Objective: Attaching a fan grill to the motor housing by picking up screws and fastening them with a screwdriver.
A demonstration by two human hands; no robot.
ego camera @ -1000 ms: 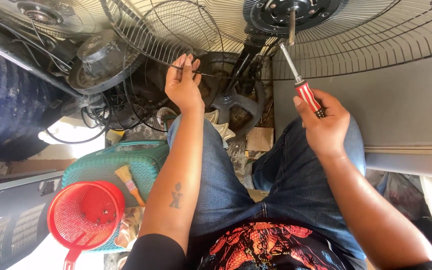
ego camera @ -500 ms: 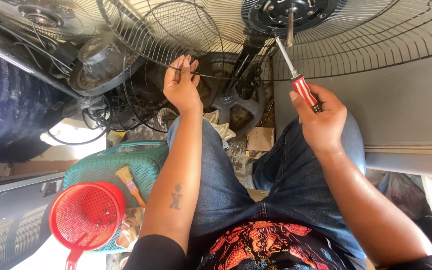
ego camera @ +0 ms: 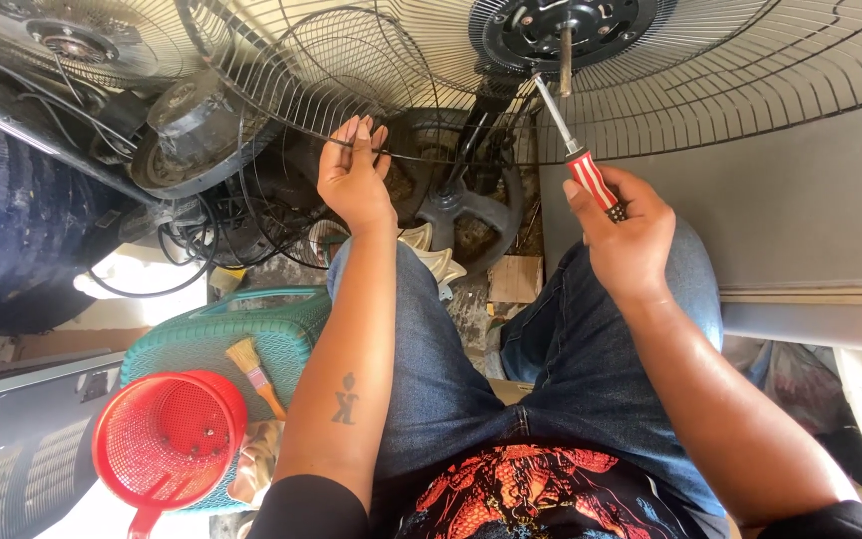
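Observation:
A large wire fan guard with a black round hub and a short metal shaft stands in front of me. My right hand grips a screwdriver with a red and white handle, its tip up against the lower edge of the hub. My left hand pinches the rim wire of the guard at its lower left. I sit with both knees in blue jeans under the fan.
More fan guards and motors with black cables pile up at the left. A teal plastic basket holds a small paintbrush, and a red round strainer rests beside it. A grey panel stands right.
My right hand has lifted the screwdriver up and to the left, from beside the hub shaft to the hub's lower edge. My left hand stays on the guard rim.

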